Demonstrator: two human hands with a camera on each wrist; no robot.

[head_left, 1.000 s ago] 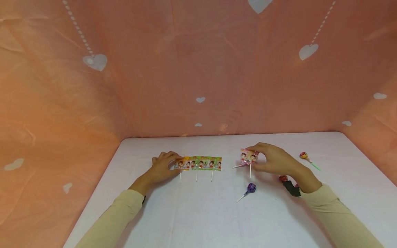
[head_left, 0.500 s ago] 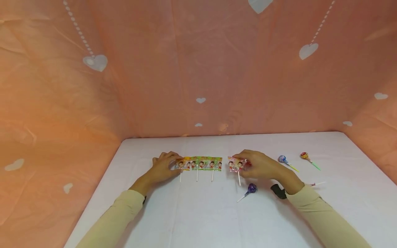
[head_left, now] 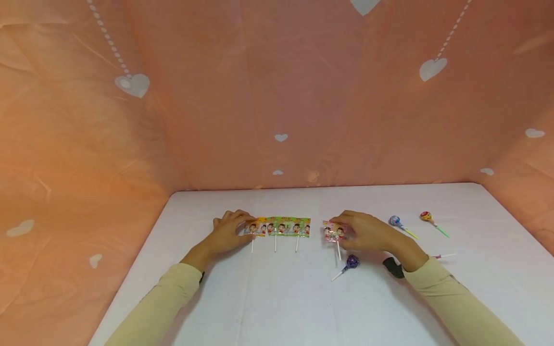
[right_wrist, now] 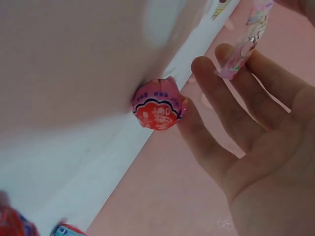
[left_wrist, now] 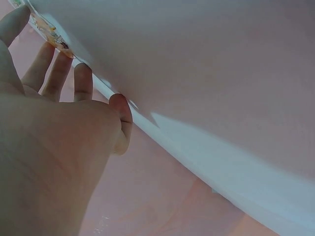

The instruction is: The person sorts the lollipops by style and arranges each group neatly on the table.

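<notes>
The left hand (head_left: pixel 227 234) rests its straight fingers (left_wrist: pixel 58 73) on the end of a row of flat wrapped lollipops (head_left: pixel 281 227), apparently steadying it on the white surface (head_left: pixel 277 298), while the right hand (head_left: pixel 368 233) pinches a pink-wrapped lollipop (head_left: pixel 334 232) just beyond that row's far end, seemingly to extend it.

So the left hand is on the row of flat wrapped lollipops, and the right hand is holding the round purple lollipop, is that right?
Not quite. The left hand does rest on the row of flat wrapped lollipops, but the right hand holds a flat pink-wrapped lollipop. The round purple lollipop lies untouched on the white table, as the head view shows.
</notes>
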